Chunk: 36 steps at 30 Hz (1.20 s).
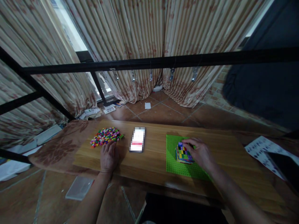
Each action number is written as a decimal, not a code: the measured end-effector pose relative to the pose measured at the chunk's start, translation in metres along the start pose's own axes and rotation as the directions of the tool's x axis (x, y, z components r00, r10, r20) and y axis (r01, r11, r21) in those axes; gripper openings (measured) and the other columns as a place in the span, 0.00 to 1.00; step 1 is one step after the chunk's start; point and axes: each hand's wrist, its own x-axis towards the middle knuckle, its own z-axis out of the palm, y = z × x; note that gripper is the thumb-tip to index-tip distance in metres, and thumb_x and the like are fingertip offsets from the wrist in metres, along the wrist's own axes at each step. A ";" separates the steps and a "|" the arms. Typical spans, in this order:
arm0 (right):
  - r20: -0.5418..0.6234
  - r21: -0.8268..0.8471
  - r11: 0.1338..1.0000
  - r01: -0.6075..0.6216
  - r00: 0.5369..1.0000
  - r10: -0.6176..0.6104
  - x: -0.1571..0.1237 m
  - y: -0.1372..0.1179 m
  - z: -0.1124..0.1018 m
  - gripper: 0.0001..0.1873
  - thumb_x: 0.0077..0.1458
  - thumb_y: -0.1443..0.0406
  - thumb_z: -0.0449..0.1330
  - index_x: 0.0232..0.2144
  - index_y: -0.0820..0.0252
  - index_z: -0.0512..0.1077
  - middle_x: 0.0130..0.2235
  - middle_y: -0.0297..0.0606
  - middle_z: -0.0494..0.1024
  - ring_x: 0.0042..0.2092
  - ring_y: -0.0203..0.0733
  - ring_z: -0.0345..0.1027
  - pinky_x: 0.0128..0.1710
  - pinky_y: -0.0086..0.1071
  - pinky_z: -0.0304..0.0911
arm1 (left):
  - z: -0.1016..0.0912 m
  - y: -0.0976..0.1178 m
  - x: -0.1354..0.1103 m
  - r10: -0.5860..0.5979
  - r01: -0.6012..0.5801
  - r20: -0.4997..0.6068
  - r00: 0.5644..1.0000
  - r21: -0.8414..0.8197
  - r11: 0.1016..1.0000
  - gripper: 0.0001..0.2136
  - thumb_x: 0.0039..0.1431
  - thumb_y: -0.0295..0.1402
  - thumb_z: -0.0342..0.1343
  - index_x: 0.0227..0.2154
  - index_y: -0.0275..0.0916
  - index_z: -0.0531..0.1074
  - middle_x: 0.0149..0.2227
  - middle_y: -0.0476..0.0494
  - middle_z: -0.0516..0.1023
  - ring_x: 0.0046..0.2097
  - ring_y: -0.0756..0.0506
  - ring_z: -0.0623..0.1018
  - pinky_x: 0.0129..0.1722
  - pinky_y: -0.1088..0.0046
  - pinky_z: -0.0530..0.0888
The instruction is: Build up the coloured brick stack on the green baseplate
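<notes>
A green studded baseplate [171, 166] lies on the wooden table, bearing a small square block of stacked, multicoloured toy bricks [183, 154]. My right hand [201, 152] reaches over the block from the right. Its thumb and forefinger pinch at the far edge of the top layer, around a small toy brick mostly covered by the fingertips. To the left is a loose pile of small coloured bricks [106, 136]. My left hand [109, 157] rests at the near edge of this pile, fingers bent and close together; whatever is under the fingertips is hidden.
A phone [137, 140] with a bright, blurred screen lies between pile and baseplate. The wooden table [149, 165] has a brown cushioned seat [63, 146] beside it on the left. A black rail [149, 63] crosses beyond. Printed paper [261, 151] and a dark device [282, 166] are at right.
</notes>
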 end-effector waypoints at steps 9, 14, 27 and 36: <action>0.054 0.104 0.994 -0.040 0.998 0.034 0.000 0.001 -0.003 0.16 0.58 0.55 0.54 0.37 0.54 0.79 0.39 0.38 0.79 0.43 0.44 0.71 0.47 0.40 0.64 | 0.000 -0.002 0.000 0.031 -0.031 -0.017 0.999 0.008 0.999 0.11 0.61 0.29 0.50 0.44 0.36 0.71 0.46 0.35 0.76 0.47 0.40 0.73 0.47 0.60 0.70; 0.056 0.153 0.984 -0.095 0.995 0.088 0.000 -0.002 -0.004 0.16 0.58 0.55 0.54 0.37 0.55 0.78 0.41 0.39 0.79 0.43 0.44 0.72 0.47 0.40 0.64 | 0.002 -0.004 0.000 0.032 -0.032 -0.027 0.999 0.016 0.999 0.10 0.61 0.29 0.50 0.43 0.37 0.71 0.46 0.36 0.76 0.47 0.40 0.73 0.47 0.60 0.70; 0.150 0.237 0.949 -0.208 0.973 0.176 0.007 -0.004 -0.009 0.14 0.53 0.55 0.58 0.34 0.56 0.79 0.39 0.38 0.82 0.40 0.43 0.74 0.42 0.37 0.67 | 0.000 0.000 0.001 0.015 -0.015 -0.027 1.000 0.007 1.000 0.10 0.61 0.30 0.49 0.42 0.37 0.71 0.46 0.36 0.76 0.46 0.40 0.73 0.47 0.61 0.70; 0.220 0.318 0.915 -0.248 0.958 0.183 0.020 -0.003 -0.016 0.17 0.46 0.55 0.64 0.36 0.58 0.79 0.34 0.37 0.82 0.34 0.42 0.74 0.37 0.36 0.69 | 0.000 0.000 0.002 -0.002 0.002 -0.010 1.000 -0.040 0.999 0.10 0.60 0.30 0.49 0.42 0.38 0.71 0.46 0.36 0.75 0.46 0.40 0.73 0.47 0.59 0.70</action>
